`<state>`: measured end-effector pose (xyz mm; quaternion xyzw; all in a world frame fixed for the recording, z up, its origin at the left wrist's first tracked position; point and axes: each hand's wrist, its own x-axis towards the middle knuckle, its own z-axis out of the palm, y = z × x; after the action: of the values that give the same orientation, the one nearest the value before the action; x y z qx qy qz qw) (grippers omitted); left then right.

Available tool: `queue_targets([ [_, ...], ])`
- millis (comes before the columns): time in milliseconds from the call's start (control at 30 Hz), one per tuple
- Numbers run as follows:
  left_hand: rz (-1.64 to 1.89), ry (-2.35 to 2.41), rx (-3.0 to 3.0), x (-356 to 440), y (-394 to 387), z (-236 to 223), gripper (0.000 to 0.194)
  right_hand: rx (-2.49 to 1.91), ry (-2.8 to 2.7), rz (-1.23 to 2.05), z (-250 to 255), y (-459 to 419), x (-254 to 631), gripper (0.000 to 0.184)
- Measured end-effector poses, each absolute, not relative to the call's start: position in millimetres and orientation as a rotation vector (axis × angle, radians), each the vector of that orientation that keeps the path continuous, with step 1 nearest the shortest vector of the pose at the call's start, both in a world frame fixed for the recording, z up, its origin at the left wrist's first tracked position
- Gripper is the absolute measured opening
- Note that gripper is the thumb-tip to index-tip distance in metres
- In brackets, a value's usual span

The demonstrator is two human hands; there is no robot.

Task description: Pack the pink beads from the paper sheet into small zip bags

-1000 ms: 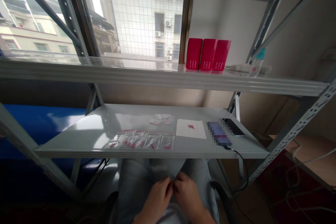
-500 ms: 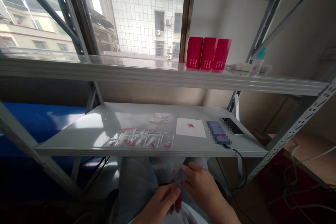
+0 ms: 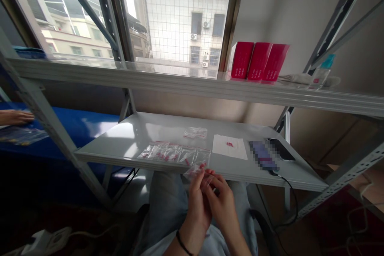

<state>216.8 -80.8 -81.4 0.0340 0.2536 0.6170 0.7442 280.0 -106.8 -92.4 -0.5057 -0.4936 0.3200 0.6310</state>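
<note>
Together, our left hand [image 3: 198,204] and right hand [image 3: 222,200] pinch a clear bag [image 3: 192,171]; slackening fingers could spill red pieces [image 3: 202,165] over the near shelf edge [image 3: 255,181].

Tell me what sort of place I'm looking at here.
Likely a small workroom or packing spot, not certain: a shelf board serves as a bench, small plastic bags with red bits lie in a row, and red boxes stand above.

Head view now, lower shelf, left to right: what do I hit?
Row of clear bags → white sheet with small red pieces → cabled phone → dark-screened phone.
</note>
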Motion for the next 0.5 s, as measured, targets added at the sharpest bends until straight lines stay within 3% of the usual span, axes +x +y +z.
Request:
queue_targets([
  [200, 1.555, 0.711, 0.361, 207, -75, -95, 0.035, -0.741, -0.255, 1.17, -132, -94, 257, 0.019],
  [300, 1.529, 0.828, 0.49, 207, -75, -110, 0.034, -0.648, -0.144, 1.374, -142, -85, 246, 0.026],
  [500, 1.501, 0.85, 0.536, 206, -77, -130, 0.031, -0.6, -0.095, 1.484, -153, -79, 241, 0.027],
])
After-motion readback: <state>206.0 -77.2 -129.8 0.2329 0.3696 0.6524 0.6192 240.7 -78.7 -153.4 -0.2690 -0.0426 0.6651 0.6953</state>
